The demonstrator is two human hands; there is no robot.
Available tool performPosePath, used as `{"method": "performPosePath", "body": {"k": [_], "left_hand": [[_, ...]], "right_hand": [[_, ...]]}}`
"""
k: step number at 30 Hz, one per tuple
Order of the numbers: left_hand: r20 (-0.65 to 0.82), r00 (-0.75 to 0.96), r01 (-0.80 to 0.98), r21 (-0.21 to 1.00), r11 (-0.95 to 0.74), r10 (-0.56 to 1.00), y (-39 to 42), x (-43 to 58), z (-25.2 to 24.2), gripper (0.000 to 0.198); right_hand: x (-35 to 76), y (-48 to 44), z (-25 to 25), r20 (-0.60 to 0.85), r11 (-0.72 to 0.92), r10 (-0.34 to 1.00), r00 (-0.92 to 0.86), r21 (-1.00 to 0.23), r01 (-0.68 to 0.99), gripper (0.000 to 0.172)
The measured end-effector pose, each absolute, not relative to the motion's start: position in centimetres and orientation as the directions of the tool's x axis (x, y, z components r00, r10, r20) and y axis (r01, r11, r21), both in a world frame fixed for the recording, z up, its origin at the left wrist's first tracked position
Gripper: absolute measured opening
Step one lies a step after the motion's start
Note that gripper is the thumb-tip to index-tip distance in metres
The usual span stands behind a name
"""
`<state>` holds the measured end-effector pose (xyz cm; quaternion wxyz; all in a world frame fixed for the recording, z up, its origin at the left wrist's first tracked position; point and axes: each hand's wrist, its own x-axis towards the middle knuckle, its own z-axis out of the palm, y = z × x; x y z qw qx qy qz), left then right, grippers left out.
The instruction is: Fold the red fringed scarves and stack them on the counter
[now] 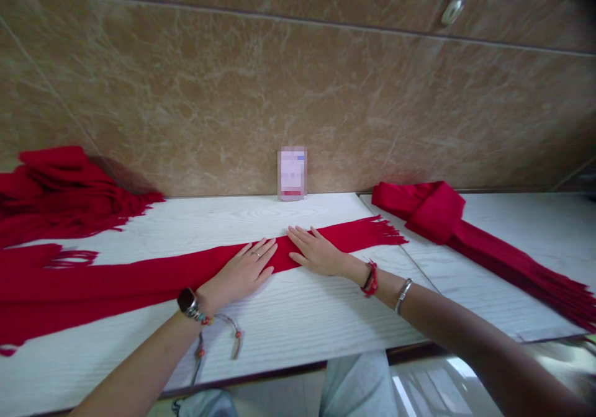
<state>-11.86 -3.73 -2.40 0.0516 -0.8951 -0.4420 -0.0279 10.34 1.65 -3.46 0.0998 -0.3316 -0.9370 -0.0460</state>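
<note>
Red and fringed, the long scarf (139, 280) lies flat along the white counter (288, 324), passing just in front of the small card (292, 173) propped at the wall (233, 94). Left hand (244, 274) and right hand (316, 252) press it there, each grip spread flat, palm down, closing on nothing.
</note>
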Motion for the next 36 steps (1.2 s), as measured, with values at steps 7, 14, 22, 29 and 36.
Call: {"method": "performPosePath", "body": {"k": [7, 14, 22, 29, 36], "left_hand": [[0.109, 0.609, 0.793, -0.062, -0.606, 0.786, -3.9, -11.9, -2.1, 0.049], [0.117, 0.597, 0.801, -0.037, -0.597, 0.794, -3.7, -11.9, -2.1, 0.049], [0.125, 0.596, 0.801, -0.02, -0.599, 0.793, -3.2, -12.1, -2.2, 0.047], [0.122, 0.737, 0.668, 0.009, -0.744, 0.664, -1.7, -8.3, 0.2, 0.041], [0.117, 0.83, 0.541, 0.07, -0.838, 0.546, 2.7, -0.4, 0.8, 0.039]], "right_hand": [[20.0, 4.7, -4.3, 0.2, 0.719, 0.622, -0.757, 0.238, 0.653, 0.036], [28.5, 6.8, -5.3, 0.197, 0.566, 0.726, -0.658, 0.371, 0.736, 0.03], [26.2, 7.2, -2.6, 0.244, 0.563, 0.783, -0.573, 0.115, 0.818, 0.041], [21.8, 4.5, -1.9, 0.129, 0.772, 0.635, -0.762, -0.078, 0.631, 0.046], [24.6, 6.1, -0.5, 0.199, 0.554, 0.82, -0.537, -0.043, 0.831, 0.03]]}}
